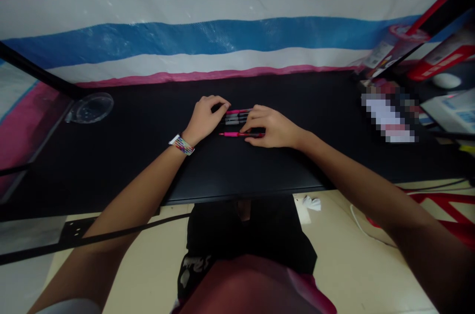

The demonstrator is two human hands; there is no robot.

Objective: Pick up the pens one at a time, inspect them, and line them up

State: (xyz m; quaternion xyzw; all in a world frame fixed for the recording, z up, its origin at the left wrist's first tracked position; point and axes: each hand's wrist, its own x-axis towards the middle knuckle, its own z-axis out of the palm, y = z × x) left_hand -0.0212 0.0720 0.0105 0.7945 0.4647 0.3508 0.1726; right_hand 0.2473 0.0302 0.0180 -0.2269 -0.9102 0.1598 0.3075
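The right hand (270,126) holds a pink-and-dark pen (232,134) between its thumb and curled fingers, the grip narrow. The pen lies crosswise just above or on the black tabletop (148,101), its pink end pointing out of the grip toward the left hand (208,116), its dark end running back beneath the right palm.

Between the two hands, on the far side of that pen, a small row of pens (236,119) lies side by side, parallel to it and apart from it. The farthest of the row shows pink; those nearer are grey and black. The right hand's upper fingers cover the right ends of the row. The left hand's thumb and forefinger are drawn close together at the row's left end; the view is too small to tell whether they pinch a pen or only rest against it. A multicoloured woven bracelet (184,145) circles the left wrist.

Well to the left of the left hand, a clear plastic container (91,108) sits on the tabletop. Beyond both hands hangs a pink, white and blue striped sheet (237,34). Well to the right of the right hand and farther back stands a clear plastic canister (379,54). Below the right forearm, on the floor, lies a crumpled white tissue (311,203).
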